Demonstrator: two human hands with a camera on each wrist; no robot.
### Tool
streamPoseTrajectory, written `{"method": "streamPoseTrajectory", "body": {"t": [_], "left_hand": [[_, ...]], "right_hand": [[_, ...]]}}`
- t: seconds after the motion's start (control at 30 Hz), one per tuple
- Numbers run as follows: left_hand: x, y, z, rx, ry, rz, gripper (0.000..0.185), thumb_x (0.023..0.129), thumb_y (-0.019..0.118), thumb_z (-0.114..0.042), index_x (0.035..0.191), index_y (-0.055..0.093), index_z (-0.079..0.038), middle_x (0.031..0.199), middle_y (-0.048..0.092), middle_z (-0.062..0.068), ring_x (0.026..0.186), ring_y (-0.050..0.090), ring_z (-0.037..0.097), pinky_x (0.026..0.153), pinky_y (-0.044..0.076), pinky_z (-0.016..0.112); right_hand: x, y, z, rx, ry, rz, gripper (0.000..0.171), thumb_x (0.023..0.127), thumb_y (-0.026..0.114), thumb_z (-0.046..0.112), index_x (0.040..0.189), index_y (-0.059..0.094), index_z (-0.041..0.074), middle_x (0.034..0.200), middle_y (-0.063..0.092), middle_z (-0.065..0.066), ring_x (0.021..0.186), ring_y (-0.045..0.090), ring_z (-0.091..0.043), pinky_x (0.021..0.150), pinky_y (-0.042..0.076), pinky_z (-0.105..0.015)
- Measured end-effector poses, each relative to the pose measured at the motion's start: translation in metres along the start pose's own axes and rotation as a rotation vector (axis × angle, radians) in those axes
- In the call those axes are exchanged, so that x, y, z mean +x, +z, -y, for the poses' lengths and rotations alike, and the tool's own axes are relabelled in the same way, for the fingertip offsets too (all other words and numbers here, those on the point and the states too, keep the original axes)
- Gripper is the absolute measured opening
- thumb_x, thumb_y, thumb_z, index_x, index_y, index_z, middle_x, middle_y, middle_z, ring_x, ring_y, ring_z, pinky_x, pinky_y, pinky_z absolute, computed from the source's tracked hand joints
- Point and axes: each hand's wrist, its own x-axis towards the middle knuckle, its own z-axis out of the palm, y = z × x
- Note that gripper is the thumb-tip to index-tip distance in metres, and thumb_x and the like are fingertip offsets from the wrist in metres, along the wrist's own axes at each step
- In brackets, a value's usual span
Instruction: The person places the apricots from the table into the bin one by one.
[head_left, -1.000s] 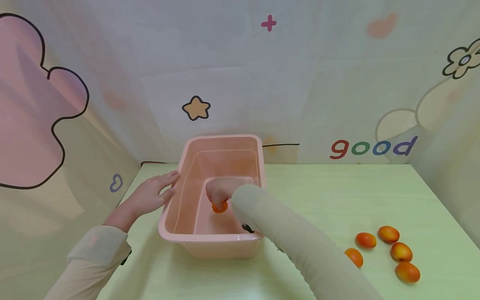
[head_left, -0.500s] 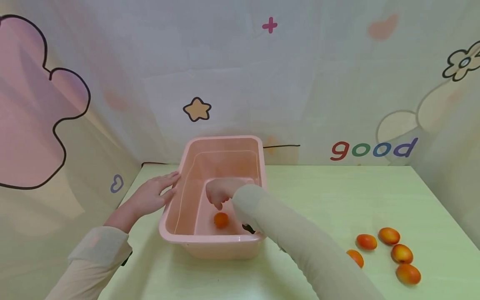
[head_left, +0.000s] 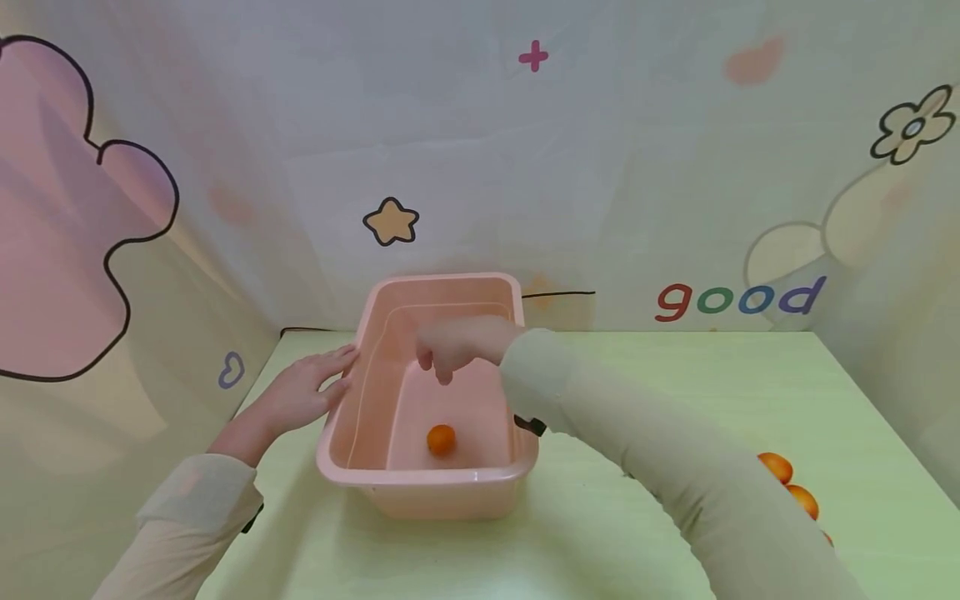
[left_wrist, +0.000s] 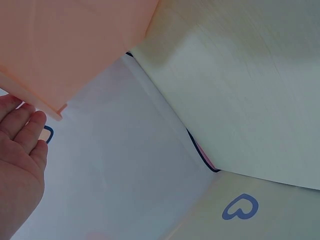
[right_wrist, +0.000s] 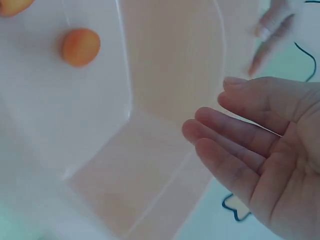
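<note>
A pink plastic tub (head_left: 390,479) stands on the pale green table (head_left: 645,392). One orange fruit (head_left: 441,439) (right_wrist: 80,47) lies on the tub's floor near the front wall. My right hand (head_left: 450,346) (right_wrist: 250,150) hovers above the tub's middle, empty, its fingers relaxed and hanging down. My left hand (head_left: 303,392) (left_wrist: 20,165) lies flat with straight fingers against the tub's left rim.
Several orange fruits (head_left: 787,483) lie on the table at the right, partly hidden behind my right sleeve (head_left: 675,475). A printed cloth backdrop (head_left: 480,167) closes in the table at the back and both sides.
My right hand has let go of the fruit, which now lies on the tub's floor, and has lifted up and back out of the tub. The left hand has stayed put.
</note>
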Motion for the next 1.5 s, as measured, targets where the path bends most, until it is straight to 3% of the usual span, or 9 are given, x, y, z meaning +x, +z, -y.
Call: {"method": "streamPoseTrajectory", "body": {"t": [0.23,0.4,0.57,0.83,1.03,1.5], "left_hand": [[0.000,0.000,-0.002,0.012,0.017,-0.009,0.046,0.092,0.043,-0.021,0.133,0.036,-0.002,0.139,0.034,0.017,0.123,0.034,0.042,0.099,0.028,0.057],[0.000,0.001,-0.001,0.008,0.013,-0.007,0.047,0.092,0.044,-0.022,0.133,0.036,-0.002,0.139,0.034,0.017,0.124,0.034,0.042,0.098,0.028,0.057],[0.000,0.000,0.000,0.006,0.004,-0.002,0.047,0.091,0.045,-0.020,0.134,0.036,-0.003,0.139,0.034,0.017,0.123,0.033,0.043,0.098,0.028,0.058],[-0.001,0.000,-0.001,0.009,0.006,-0.003,0.046,0.091,0.045,-0.018,0.133,0.036,-0.002,0.139,0.034,0.017,0.123,0.034,0.043,0.098,0.028,0.058],[0.000,-0.001,-0.001,0.012,0.010,-0.002,0.047,0.091,0.044,-0.019,0.134,0.036,-0.002,0.139,0.034,0.017,0.124,0.033,0.043,0.099,0.028,0.057],[0.001,-0.001,0.000,0.013,0.020,0.000,0.047,0.091,0.044,-0.018,0.133,0.036,-0.001,0.139,0.034,0.018,0.123,0.034,0.043,0.098,0.028,0.057]], "right_hand": [[-0.026,-0.006,-0.036,0.087,-0.114,-0.091,0.033,0.081,0.059,0.007,0.114,0.057,0.011,0.108,0.057,-0.002,0.096,0.051,-0.017,0.082,0.048,-0.028],[-0.053,-0.003,-0.067,0.068,-0.174,-0.123,0.035,0.081,0.056,0.006,0.116,0.056,0.007,0.115,0.057,-0.006,0.102,0.054,-0.022,0.083,0.048,-0.031],[-0.079,0.000,-0.092,0.059,-0.224,-0.178,0.035,0.079,0.057,0.006,0.114,0.057,0.005,0.112,0.059,-0.011,0.090,0.059,-0.021,0.079,0.049,-0.033],[-0.103,0.014,-0.125,0.143,-0.172,-0.208,0.036,0.078,0.061,0.005,0.114,0.056,0.003,0.116,0.056,-0.011,0.097,0.055,-0.024,0.080,0.049,-0.034],[-0.118,0.030,-0.149,0.136,-0.111,-0.198,0.036,0.078,0.063,0.008,0.114,0.057,0.004,0.113,0.059,-0.010,0.096,0.056,-0.025,0.076,0.050,-0.032],[-0.136,0.075,-0.204,0.285,0.055,-0.105,0.041,0.077,0.066,0.014,0.115,0.055,0.006,0.112,0.058,-0.011,0.095,0.055,-0.025,0.075,0.051,-0.035]]}}
